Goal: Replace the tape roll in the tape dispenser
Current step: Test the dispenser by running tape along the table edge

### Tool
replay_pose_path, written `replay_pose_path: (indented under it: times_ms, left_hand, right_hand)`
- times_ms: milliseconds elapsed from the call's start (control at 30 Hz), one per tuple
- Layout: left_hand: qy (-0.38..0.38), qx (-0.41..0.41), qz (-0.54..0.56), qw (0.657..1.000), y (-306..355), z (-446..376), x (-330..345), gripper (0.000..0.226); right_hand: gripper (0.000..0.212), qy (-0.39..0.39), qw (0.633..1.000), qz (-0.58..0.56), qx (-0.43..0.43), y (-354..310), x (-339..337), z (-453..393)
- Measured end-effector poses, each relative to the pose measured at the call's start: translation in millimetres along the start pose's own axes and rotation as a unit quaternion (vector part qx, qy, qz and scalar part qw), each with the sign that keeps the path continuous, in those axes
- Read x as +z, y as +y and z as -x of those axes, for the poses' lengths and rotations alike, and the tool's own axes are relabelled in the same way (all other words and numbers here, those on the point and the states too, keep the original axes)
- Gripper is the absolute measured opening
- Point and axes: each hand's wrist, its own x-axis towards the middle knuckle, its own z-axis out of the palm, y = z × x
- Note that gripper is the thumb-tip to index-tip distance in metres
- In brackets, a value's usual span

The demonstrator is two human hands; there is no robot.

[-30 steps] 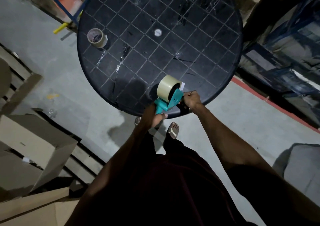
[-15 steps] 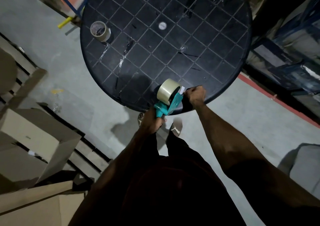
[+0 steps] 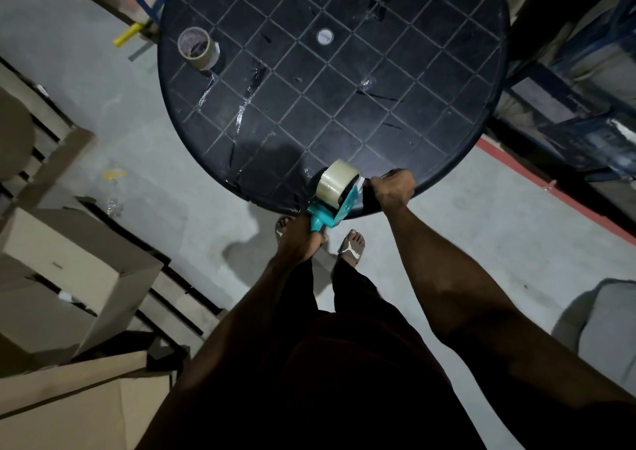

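A teal tape dispenser (image 3: 325, 217) carries a pale translucent roll (image 3: 335, 182) above the black, grid-patterned table (image 3: 344, 105).

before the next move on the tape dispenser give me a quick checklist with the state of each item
1. New tape roll seated on the teal dispenser: ok, it sits on the hub.
2. Left hand grips the dispenser handle: ok.
3. Right hand holds the tape's free end at the dispenser's front: cannot tell, fingers are curled there, the tape itself is too dim to see.
4. Tape threaded under the roller and across the blade: cannot tell, hidden by the frame.
5. Dispenser steady at the near rim of the black table: ok, though it is close to the edge.
6. Old, nearly spent roll out of the way: ok, at the table's far left.
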Motion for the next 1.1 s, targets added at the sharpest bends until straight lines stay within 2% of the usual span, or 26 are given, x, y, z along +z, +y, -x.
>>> replay_pose_path:
  times_ms: [33,100,200,300,400,467,533,667,767,833,900,967,1033,1100]
  left_hand:
    - [-0.003,-0.001,-0.003,1.0,0,-1,1,0.045]
    - [-0.006,-0.007,-0.012,1.0,0,-3,4,0.049]
    - [-0.001,0.002,-0.016,1.0,0,-2,6,0.052]
    - [0.013,0.009,0.008,1.0,2,4,6,0.048]
    - [0.031,0.043,-0.028,0.998,2,12,4,0.044]
    - [0.043,0.073,-0.048,0.995,2,17,5,0.041]
    - [0.049,0.088,-0.074,0.992,2,21,5,0.041]
    - [0.039,0.087,-0.141,0.985,2,22,8,0.048]
    - [0.018,0.106,-0.166,0.98,5,14,6,0.034]
    - [0.012,0.119,-0.173,0.978,6,18,-1,0.033]
    - [0.016,0.125,-0.191,0.974,-6,25,-8,0.041]
    - [0.002,0.112,-0.205,0.972,-18,39,-14,0.044]
    - [-0.016,0.109,-0.196,0.974,-19,48,-20,0.041]
    - [-0.022,0.118,-0.174,0.977,-9,49,-25,0.037]
  right_hand:
    - [0.027,-0.005,0.999,0.018,-0.033,1,0,-2]
    - [0.03,-0.03,0.982,0.085,-0.167,7,2,-3]
    - [0.044,-0.065,0.915,0.198,-0.345,31,2,0]
    - [0.057,-0.088,0.845,0.325,-0.415,49,-7,3]
    - [0.083,-0.114,0.743,0.48,-0.452,60,-20,5]
    - [0.092,-0.132,0.706,0.532,-0.448,62,-24,7]
    - [0.09,-0.133,0.691,0.558,-0.44,60,-23,10]
    - [0.071,-0.114,0.666,0.602,-0.426,45,-24,22]
    - [0.051,-0.091,0.663,0.626,-0.4,34,-27,31]
    - [0.043,-0.083,0.661,0.64,-0.382,26,-26,40]
    - [0.044,-0.088,0.666,0.649,-0.358,22,-21,46]
    - [0.055,-0.103,0.677,0.643,-0.344,23,-15,48]
    - [0.063,-0.112,0.681,0.635,-0.348,23,-13,48]
    - [0.063,-0.12,0.695,0.621,-0.342,21,-13,47]
